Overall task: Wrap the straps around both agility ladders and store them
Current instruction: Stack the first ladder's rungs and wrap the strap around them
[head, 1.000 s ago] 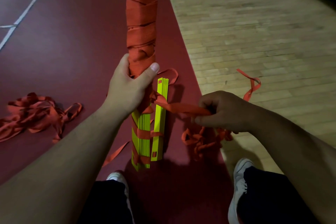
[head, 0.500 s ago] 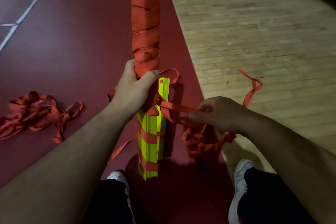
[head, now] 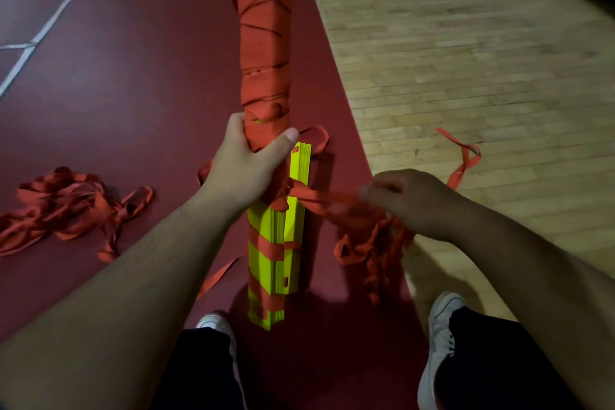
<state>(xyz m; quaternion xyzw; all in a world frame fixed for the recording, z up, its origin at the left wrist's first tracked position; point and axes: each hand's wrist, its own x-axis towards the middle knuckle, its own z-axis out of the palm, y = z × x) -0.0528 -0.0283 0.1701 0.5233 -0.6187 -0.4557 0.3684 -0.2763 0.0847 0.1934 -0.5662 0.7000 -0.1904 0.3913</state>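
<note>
A bundle of neon-yellow ladder rungs (head: 268, 243) stands upright on the floor between my feet. Orange strap (head: 266, 53) is wound tightly round its upper half, with a few loose turns lower down. My left hand (head: 248, 165) grips the bundle at the bottom edge of the wound part. A second, shorter yellow stack (head: 299, 173) leans against its right side. My right hand (head: 409, 200) is blurred and pinches a strap (head: 312, 198) that runs from the bundle to the right. More loose strap (head: 369, 250) lies below that hand.
A tangled orange strap pile (head: 66, 206) lies on the red floor at the left. A strap end (head: 464, 156) lies on the wooden floor (head: 482, 60) at the right. My two white shoes (head: 439, 336) flank the bundle's foot. White court lines (head: 43, 30) cross the far left.
The bundle has sunk lower in the view, so its bare yellow top now shows. My right hand has moved slightly right and down with the strap. My left hand keeps its grip.
</note>
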